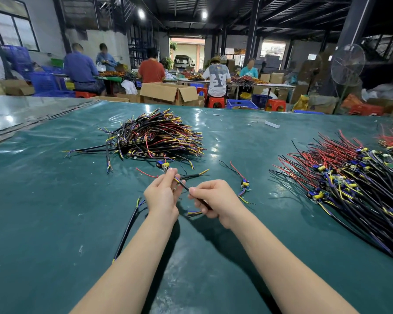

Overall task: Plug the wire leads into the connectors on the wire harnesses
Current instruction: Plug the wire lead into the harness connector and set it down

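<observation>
My left hand (162,198) pinches a small blue and yellow circuit module (163,165) with a red lead, held just above the green table mat (55,200). In my right hand (214,199) is a black sheathed cable (183,186); its blue and yellow wire ends point up into my left fingertips. The cable's other stripped end (194,213) pokes out below my right hand. Whether the wire ends are in the module I cannot tell. Both hands are close together at mid-table.
A heap of black cables with modules (154,134) lies behind my hands. A large pile of red and black wired modules (349,184) fills the right. One loose module (245,184) and a loose black cable (128,227) lie nearby. People sit at far tables.
</observation>
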Action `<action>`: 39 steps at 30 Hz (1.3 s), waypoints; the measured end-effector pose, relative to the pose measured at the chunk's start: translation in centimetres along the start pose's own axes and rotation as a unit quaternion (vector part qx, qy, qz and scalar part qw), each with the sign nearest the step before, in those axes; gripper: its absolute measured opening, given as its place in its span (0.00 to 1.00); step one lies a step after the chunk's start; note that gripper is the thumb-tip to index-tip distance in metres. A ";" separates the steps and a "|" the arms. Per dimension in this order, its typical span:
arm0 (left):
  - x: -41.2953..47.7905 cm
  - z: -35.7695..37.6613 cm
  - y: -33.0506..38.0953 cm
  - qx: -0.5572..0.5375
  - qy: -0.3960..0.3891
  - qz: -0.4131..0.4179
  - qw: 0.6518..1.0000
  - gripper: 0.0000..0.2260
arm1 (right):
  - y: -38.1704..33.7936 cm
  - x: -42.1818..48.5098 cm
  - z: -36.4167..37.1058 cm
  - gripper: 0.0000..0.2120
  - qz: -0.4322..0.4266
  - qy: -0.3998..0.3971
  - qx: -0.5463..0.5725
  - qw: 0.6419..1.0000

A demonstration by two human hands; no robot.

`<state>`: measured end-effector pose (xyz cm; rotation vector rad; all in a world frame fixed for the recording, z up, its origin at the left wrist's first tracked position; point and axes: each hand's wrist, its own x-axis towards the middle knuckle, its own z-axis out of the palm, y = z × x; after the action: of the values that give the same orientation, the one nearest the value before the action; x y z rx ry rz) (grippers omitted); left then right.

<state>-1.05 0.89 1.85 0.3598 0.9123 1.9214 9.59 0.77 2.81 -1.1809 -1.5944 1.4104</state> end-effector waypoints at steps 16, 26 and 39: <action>1.0 0.2 1.0 -0.025 0.025 -0.005 0.999 0.09 | 0.4 0.9 -1.8 0.14 -0.070 0.069 -0.279 0.955; 1.3 0.2 -0.6 0.022 0.056 0.018 0.998 0.13 | 1.4 2.1 -1.5 0.12 -0.016 0.171 -0.415 0.893; 1.8 -0.9 -0.9 0.059 0.050 0.097 0.992 0.13 | 2.4 1.9 -3.8 0.15 -0.024 0.140 -0.347 0.927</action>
<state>-1.92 2.32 0.37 0.4390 1.0934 2.0833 12.87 3.91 0.95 -1.6327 -1.9483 0.5919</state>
